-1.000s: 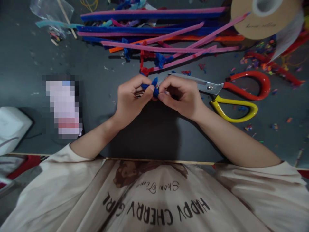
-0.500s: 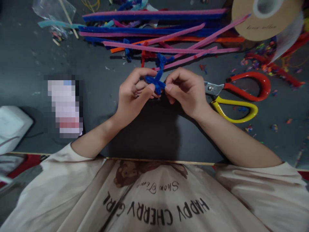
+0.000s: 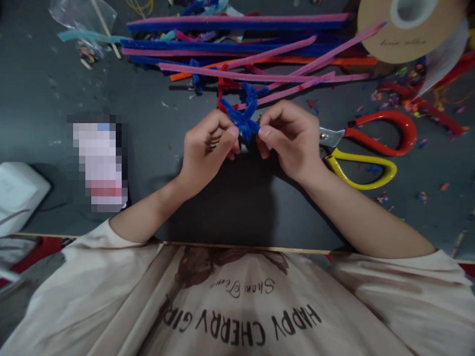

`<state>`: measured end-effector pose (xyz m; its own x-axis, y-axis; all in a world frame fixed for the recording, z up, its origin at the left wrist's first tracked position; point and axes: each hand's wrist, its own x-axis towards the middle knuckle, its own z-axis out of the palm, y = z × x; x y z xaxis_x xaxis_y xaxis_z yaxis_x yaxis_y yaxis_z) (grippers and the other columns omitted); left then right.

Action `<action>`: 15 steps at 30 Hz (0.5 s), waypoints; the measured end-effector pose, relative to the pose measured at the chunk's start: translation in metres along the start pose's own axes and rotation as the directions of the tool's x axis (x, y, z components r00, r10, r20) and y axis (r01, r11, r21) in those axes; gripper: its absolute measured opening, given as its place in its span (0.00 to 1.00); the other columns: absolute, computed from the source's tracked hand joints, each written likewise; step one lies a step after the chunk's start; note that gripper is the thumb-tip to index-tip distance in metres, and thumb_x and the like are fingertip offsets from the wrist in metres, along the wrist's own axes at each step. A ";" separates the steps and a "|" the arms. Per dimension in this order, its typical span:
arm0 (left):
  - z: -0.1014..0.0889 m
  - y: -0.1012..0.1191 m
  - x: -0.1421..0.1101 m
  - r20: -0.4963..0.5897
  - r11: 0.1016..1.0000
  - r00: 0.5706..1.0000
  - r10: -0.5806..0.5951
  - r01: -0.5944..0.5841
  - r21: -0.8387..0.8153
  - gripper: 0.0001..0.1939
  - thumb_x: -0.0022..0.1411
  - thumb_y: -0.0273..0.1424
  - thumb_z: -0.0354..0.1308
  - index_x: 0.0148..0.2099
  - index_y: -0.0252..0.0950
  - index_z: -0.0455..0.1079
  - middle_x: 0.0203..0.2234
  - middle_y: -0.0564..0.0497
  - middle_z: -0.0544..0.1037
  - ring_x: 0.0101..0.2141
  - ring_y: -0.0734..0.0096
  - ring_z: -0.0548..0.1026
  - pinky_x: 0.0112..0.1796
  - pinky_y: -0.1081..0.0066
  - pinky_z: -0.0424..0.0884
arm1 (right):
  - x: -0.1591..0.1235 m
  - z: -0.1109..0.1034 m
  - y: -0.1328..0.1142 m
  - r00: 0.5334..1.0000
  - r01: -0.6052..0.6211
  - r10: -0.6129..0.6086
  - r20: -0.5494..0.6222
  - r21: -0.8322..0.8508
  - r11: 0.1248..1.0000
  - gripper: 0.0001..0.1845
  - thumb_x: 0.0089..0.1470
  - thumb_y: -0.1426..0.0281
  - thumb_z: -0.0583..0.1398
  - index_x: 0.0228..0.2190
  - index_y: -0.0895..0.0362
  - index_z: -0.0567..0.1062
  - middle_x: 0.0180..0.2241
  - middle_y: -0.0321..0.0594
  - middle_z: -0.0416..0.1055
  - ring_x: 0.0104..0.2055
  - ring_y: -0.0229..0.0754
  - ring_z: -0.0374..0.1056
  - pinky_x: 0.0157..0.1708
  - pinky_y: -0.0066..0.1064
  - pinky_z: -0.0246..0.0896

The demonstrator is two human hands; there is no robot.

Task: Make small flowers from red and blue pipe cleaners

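Between my two hands is a small blue pipe-cleaner shape point(image 3: 244, 117) with several looped points, like a flower or star. My left hand point(image 3: 210, 146) pinches its lower left side between thumb and forefinger. From the other side, my right hand point(image 3: 291, 138) pinches a point at its right. Just behind the shape, another twisted blue pipe-cleaner piece point(image 3: 249, 92) lies on the table. A red twisted piece point(image 3: 221, 86) is close to it. Scissors with one red and one yellow handle point(image 3: 334, 137) lie beside my right hand, their blades hidden behind it.
Long pink, blue and orange pipe cleaners point(image 3: 237, 48) lie across the back of the table. A cardboard ribbon spool point(image 3: 371, 34) is at the back right, with colourful scraps below it. At left are a blurred-out phone point(image 3: 102, 165), a white box point(image 3: 22, 195) and a clear plastic bag point(image 3: 77, 20).
The blue shape has turned in my fingers, so its points now spread upward. My right hand has shifted slightly right, and my left fingers have moved to its lower left side.
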<state>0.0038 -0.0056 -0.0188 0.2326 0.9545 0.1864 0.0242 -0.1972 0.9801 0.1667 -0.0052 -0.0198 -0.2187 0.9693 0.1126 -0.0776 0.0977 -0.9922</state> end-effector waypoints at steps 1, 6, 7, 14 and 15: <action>0.000 0.000 0.000 0.006 1.000 1.000 0.003 -0.003 0.027 0.12 0.63 0.33 0.52 0.28 0.35 0.63 0.16 0.59 0.71 0.17 0.89 0.69 0.19 0.86 0.66 | 0.000 0.000 -0.001 1.000 0.003 -0.003 0.020 -0.003 1.000 0.13 0.54 0.60 0.59 0.26 0.56 0.66 0.20 0.27 0.60 0.17 0.25 0.57 0.16 0.22 0.51; 0.000 0.002 -0.002 0.034 0.986 0.999 -0.018 0.012 0.169 0.14 0.62 0.37 0.53 0.27 0.36 0.61 0.15 0.59 0.67 0.15 0.89 0.65 0.18 0.83 0.59 | 0.000 0.001 -0.006 0.997 -0.017 0.022 0.079 -0.065 0.998 0.18 0.55 0.54 0.57 0.24 0.56 0.65 0.20 0.28 0.60 0.19 0.26 0.57 0.19 0.24 0.50; 0.000 0.003 -0.003 0.037 0.981 0.999 -0.025 0.018 0.196 0.14 0.62 0.37 0.53 0.27 0.36 0.61 0.15 0.59 0.66 0.15 0.88 0.64 0.18 0.82 0.58 | 0.000 0.001 -0.007 0.996 -0.025 0.033 0.080 -0.092 0.995 0.20 0.54 0.53 0.57 0.24 0.56 0.65 0.19 0.28 0.59 0.19 0.26 0.57 0.19 0.24 0.49; -0.001 0.006 -0.003 0.158 0.964 0.986 -0.047 0.003 0.266 0.13 0.62 0.36 0.52 0.27 0.36 0.61 0.15 0.58 0.65 0.16 0.87 0.62 0.19 0.80 0.56 | 0.000 0.000 -0.007 0.996 -0.021 0.040 0.078 -0.222 0.975 0.17 0.56 0.57 0.55 0.24 0.56 0.65 0.17 0.28 0.58 0.18 0.26 0.55 0.18 0.24 0.48; -0.001 0.006 -0.003 0.155 0.967 0.987 -0.046 0.005 0.255 0.13 0.62 0.36 0.52 0.27 0.36 0.62 0.15 0.59 0.65 0.16 0.87 0.61 0.18 0.80 0.56 | 0.000 0.000 -0.007 0.997 -0.025 0.042 0.071 -0.227 0.974 0.17 0.57 0.58 0.55 0.24 0.56 0.64 0.17 0.28 0.57 0.17 0.26 0.55 0.18 0.24 0.48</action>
<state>0.0024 -0.0090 -0.0133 0.3796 0.9162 0.1282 0.2725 -0.2431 0.9309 0.1669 -0.0060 -0.0129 -0.2905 0.9540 0.0742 0.1507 0.1221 -0.9810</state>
